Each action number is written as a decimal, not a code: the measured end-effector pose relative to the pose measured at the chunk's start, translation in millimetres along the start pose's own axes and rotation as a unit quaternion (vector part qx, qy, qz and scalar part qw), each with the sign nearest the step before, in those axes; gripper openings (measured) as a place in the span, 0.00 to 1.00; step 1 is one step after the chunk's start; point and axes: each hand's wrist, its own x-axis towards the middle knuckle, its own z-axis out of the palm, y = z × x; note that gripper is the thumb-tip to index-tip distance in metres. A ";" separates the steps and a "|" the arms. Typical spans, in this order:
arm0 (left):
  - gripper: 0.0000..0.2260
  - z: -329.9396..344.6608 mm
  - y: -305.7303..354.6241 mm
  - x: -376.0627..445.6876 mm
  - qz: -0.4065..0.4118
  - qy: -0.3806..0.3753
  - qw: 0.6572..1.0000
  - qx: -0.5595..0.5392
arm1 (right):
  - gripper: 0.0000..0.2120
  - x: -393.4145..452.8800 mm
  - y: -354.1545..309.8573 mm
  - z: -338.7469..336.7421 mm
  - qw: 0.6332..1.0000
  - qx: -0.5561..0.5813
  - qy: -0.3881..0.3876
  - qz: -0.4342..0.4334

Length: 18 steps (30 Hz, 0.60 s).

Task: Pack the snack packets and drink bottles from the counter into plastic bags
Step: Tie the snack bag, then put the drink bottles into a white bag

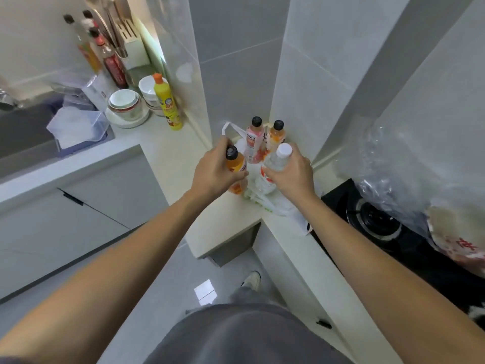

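1. Left hand (pixel 214 170): fingers curled round an orange drink bottle (pixel 236 166) with a black cap, held upright over the corner of the table (pixel 170 153).
2. Right hand (pixel 291 169): fingers wrapped round a clear bottle (pixel 274 160) with a white cap and a red-and-white label, held just beside the orange one.
3. Pink drink bottle (pixel 253 143), black cap: upright on the table in the wall corner, behind both hands.
4. Second orange bottle (pixel 276 136), black cap: upright, just beside the pink one on its right.
5. White plastic bag (pixel 278 206): spread on the table beneath the held bottles; one handle loop (pixel 231 126) rises behind the left hand. Whether the rear bottles stand inside it cannot be told.
6. Yellow detergent bottle (pixel 169 102), orange cap: upright on the table, left of the corner.
7. Stacked bowls (pixel 126 103): on the table beside the detergent.
8. Sauce bottles (pixel 105 51): upright further back on the left.
9. Gas hob (pixel 378 222): black, set into the table on the right.
10. Clear plastic bag (pixel 399 166): crumpled, over the hob at the right edge.
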 end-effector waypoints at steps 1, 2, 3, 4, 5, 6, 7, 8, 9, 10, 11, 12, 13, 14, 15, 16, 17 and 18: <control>0.25 3.0 0.1 14.9 -0.002 0.001 1.000 -0.002 | 0.31 11.7 1.2 2.9 1.000 0.001 -0.001 0.004; 0.26 5.8 0.7 29.0 -0.005 0.004 1.000 -0.005 | 0.33 22.7 3.2 5.7 1.000 0.003 0.000 0.007; 0.26 9.6 -0.1 42.7 -0.010 0.005 1.000 -0.009 | 0.34 32.7 5.6 8.4 1.000 0.005 0.001 0.010; 0.27 12.8 -0.2 54.8 -0.016 0.004 1.000 -0.013 | 0.34 41.5 7.8 10.7 1.000 0.005 0.002 0.014; 0.28 16.8 -1.7 65.7 -0.022 0.001 1.000 -0.016 | 0.33 49.5 10.2 12.9 1.000 0.005 0.003 0.020; 0.28 20.8 -3.5 75.6 -0.025 -0.002 1.000 -0.018 | 0.31 57.0 12.5 14.7 1.000 0.009 0.006 0.025; 0.28 26.0 -6.7 84.8 -0.028 -0.007 0.999 -0.020 | 0.29 64.0 15.8 17.3 0.999 0.013 0.011 0.029; 0.28 31.0 -10.0 92.8 -0.031 -0.015 0.999 -0.022 | 0.27 69.8 19.4 20.2 0.999 0.015 0.018 0.030; 0.28 36.9 -14.4 99.7 -0.035 -0.025 0.999 -0.025 | 0.26 74.5 23.8 23.8 0.999 0.015 0.026 0.031; 0.28 42.7 -18.9 105.5 -0.040 -0.035 0.998 -0.028 | 0.26 78.0 28.7 28.2 0.999 0.014 0.032 0.035; 0.28 48.3 -23.6 111.2 -0.044 -0.042 0.998 -0.031 | 0.27 81.2 33.4 32.7 0.998 0.012 0.038 0.040; 0.28 53.2 -28.0 116.3 -0.051 -0.049 0.997 -0.033 | 0.28 83.8 37.5 37.2 0.998 0.008 0.041 0.049; 0.29 57.8 -32.7 121.0 -0.055 -0.057 0.996 -0.032 | 0.29 85.7 41.2 42.3 0.997 0.000 0.041 0.062; 0.29 61.1 -36.5 125.0 -0.058 -0.067 0.996 -0.027 | 0.29 86.7 43.7 46.8 0.996 -0.007 0.041 0.075; 0.29 64.2 -40.1 128.0 -0.057 -0.078 0.995 -0.021 | 0.29 86.7 45.9 50.9 0.996 -0.011 0.039 0.084; 0.29 66.3 -44.2 132.4 -0.055 -0.090 0.994 -0.015 | 0.28 87.2 46.7 55.4 0.995 -0.010 0.040 0.091; 0.29 68.4 -48.3 136.1 -0.054 -0.101 0.993 -0.010 | 0.27 86.8 46.8 59.7 0.994 -0.008 0.043 0.097; 0.30 69.1 -51.5 139.7 -0.052 -0.111 0.992 -0.005 | 0.27 86.7 45.7 63.3 0.994 -0.007 0.047 0.101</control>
